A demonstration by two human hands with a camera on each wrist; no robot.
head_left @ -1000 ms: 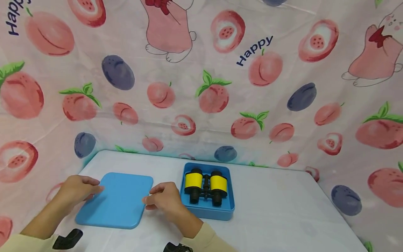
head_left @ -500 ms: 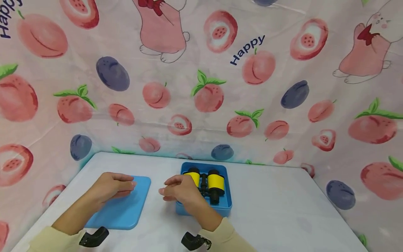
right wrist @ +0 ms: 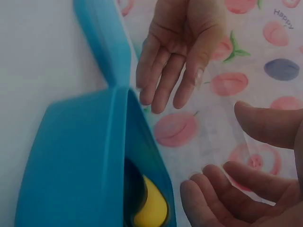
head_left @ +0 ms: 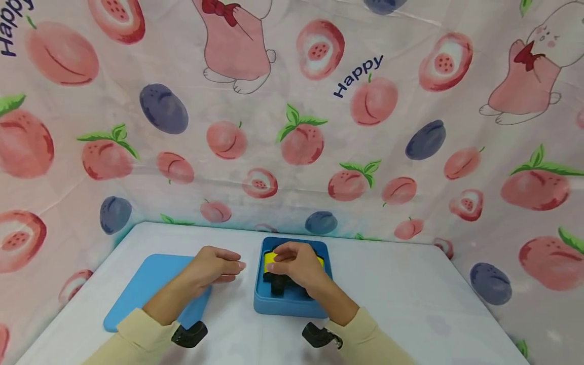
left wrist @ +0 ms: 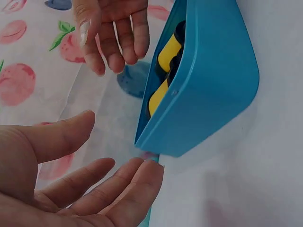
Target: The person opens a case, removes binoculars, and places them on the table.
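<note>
Yellow-and-black binoculars (head_left: 277, 284) lie in a blue open box (head_left: 289, 307) at the middle of the table. Over the box is my right hand (head_left: 298, 263), which hides much of the binoculars in the head view; its fingers are relaxed and hold nothing. My left hand (head_left: 214, 266) hovers left of the box, fingers loosely extended and free of any object. In the left wrist view, the left hand (left wrist: 94, 184) is apart from the box wall (left wrist: 218, 85). A flat blue lid (head_left: 146, 284) lies at the left, partly covered by the left forearm.
The table has a white cover (head_left: 401, 294). Behind it hangs a pale cloth (head_left: 274, 111) printed with peaches, plums and rabbits. A black wrist device (head_left: 189, 334) sits at the left cuff, another black device (head_left: 321, 335) at the right cuff.
Both hands have moved right, from the two sides of the lid to beside and over the box. The lid and the box with the binoculars stay in place.
</note>
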